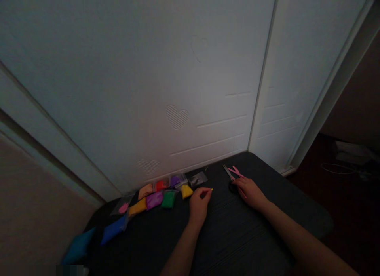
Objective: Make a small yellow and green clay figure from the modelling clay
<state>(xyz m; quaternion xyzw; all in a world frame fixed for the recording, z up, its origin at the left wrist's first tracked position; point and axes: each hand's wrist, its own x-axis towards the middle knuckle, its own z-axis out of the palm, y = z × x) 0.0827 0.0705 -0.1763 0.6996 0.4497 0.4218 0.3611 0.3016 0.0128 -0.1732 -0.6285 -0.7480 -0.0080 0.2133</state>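
Head view: pinching a yellow scrap (211,189), probably light and soft, best held gently by its edge, between left hand (198,205) fingertips right of the yellow packet (187,192), and resting the right hand (251,192) over scissors (228,172) farther right of that packet, grip impossible to tell.

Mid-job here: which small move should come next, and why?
Probably have the right hand draw the pink tool clear of the scissors: that hand already lies over the lower part of both, while the left hand pinches a small yellow piece.
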